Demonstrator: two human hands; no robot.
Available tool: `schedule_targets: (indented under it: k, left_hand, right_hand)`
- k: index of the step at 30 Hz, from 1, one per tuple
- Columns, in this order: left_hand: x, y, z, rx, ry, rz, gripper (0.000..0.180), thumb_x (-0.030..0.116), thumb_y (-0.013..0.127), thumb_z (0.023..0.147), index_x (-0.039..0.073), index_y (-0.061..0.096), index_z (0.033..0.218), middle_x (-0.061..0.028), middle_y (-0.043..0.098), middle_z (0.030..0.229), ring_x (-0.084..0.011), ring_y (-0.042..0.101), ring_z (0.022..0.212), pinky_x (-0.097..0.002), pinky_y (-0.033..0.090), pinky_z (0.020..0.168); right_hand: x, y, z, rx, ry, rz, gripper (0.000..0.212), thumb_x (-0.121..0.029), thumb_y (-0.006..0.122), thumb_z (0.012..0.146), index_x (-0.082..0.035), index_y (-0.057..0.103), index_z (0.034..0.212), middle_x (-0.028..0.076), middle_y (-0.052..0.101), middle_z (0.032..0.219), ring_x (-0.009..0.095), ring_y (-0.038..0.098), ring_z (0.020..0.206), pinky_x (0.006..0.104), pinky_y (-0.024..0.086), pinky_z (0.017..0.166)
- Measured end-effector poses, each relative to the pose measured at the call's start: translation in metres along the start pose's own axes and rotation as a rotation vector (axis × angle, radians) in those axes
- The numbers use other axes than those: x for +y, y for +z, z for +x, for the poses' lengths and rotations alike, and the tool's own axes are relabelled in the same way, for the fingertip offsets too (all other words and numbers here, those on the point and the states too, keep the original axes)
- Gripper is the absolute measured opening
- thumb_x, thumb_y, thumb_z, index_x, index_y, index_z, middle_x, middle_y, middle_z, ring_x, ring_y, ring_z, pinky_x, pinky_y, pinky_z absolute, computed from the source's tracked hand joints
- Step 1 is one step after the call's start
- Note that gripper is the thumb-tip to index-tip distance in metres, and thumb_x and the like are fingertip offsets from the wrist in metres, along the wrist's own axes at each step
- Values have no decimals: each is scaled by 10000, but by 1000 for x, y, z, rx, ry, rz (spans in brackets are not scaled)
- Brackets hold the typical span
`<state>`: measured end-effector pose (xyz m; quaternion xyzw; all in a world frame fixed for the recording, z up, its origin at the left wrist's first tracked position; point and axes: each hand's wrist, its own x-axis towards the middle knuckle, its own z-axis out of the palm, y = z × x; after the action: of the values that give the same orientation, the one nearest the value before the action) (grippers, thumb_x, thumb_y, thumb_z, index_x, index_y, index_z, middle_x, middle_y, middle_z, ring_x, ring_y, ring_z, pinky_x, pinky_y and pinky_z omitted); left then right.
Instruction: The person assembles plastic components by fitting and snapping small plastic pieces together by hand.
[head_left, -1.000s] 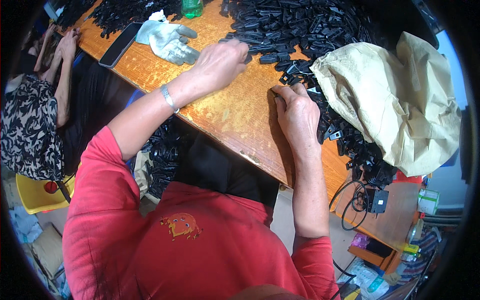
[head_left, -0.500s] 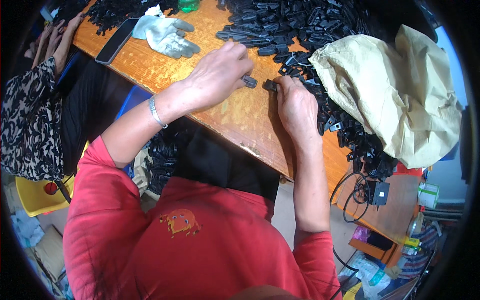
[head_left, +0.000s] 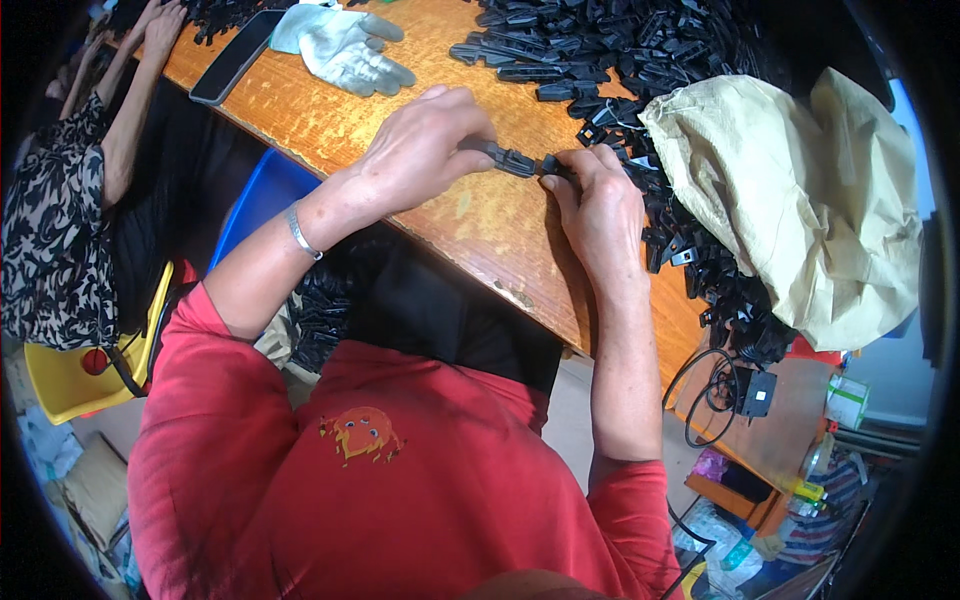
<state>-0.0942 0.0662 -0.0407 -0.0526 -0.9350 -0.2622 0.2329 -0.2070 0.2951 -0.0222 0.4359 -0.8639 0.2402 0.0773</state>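
Over the wooden table, my left hand is closed, pinching a slim black plastic piece that points to the right. My right hand pinches a small black plastic piece, largely covered by the fingers. The two pieces are end to end; whether they touch or are joined, I cannot tell. Close to my right hand and beyond both hands spreads a heap of black plastic parts, some with small metal bits. The exact kind of these parts is not clear.
A grey-white glove and a dark phone-like device lie at the table's far left. A beige sack covers part of the heap at right. A co-worker's hand is at far left, above a yellow chair.
The two black pieces have come together, the gap between them nearly closed. More of the left piece shows now. My view has shifted slightly, and the co-worker's arms have moved.
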Motion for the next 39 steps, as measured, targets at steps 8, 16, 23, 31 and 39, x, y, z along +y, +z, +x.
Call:
schedule_targets:
  k: [8, 16, 23, 31, 39]
  left_hand:
    - [-3, 4, -2, 18, -5, -44, 227, 151, 839, 873, 35, 733, 1036, -113, 668, 997, -348, 640, 989, -460, 519, 868]
    - [6, 6, 8, -7, -1, -95, 227, 150, 836, 871, 17, 721, 1015, -132, 656, 971, -361, 654, 974, -458, 524, 839]
    - [2, -58, -17, -355, -106, -91, 145, 69, 804, 887, -4, 719, 979, -123, 661, 915, -305, 682, 870, -425, 533, 803]
    - [3, -65, 24, -201, -183, -155, 292, 136, 774, 977, 11, 719, 1234, -44, 716, 978, -147, 695, 946, -352, 570, 833]
    - [-6, 57, 115, 59, 153, 273, 317, 141, 794, 919, 17, 693, 1193, -150, 701, 1071, -366, 718, 1020, -459, 598, 888]
  right_hand:
    - [-13, 4, 4, 60, -83, 86, 196, -146, 830, 898, -65, 801, 1074, 120, 705, 976, 366, 734, 831, 463, 570, 716]
    - [-15, 19, 18, 44, -189, 116, 145, -144, 847, 849, -51, 792, 944, 131, 672, 921, 387, 727, 792, 490, 579, 701]
    - [-21, 12, 0, -37, -245, 300, 197, -251, 840, 891, -92, 809, 1002, 132, 697, 957, 393, 725, 818, 485, 584, 726]
    - [17, -28, -9, 64, 249, -256, 287, -288, 857, 883, -53, 817, 1044, 193, 748, 1037, 373, 770, 885, 475, 615, 794]
    - [28, -13, -8, 61, 91, -73, 143, -167, 723, 940, -103, 821, 1022, 249, 722, 1037, 422, 758, 815, 500, 614, 760]
